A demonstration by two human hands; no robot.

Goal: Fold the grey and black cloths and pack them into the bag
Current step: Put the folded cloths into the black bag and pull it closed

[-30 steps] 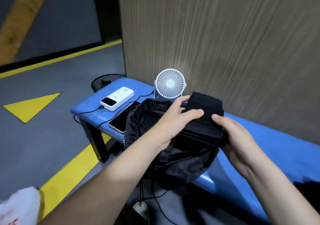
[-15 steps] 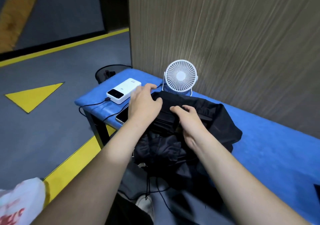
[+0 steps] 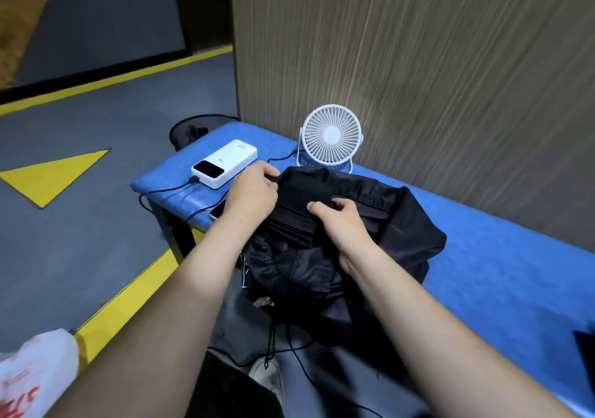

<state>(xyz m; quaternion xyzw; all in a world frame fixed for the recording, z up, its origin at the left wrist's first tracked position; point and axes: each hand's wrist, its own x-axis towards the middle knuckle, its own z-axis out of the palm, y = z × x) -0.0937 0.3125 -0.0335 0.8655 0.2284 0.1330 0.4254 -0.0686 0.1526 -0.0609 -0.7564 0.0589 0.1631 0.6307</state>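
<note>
Your left hand grips the bag rim at 10 o'clock; your right hand pinches the folded black cloth in the bag's mouth. Bag lies on the blue table, fan at 12.

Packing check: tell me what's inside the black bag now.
A folded black cloth sits in the black bag mouth, gripped by the left hand and right hand. Anything deeper, including a grey cloth, is hidden.
</note>
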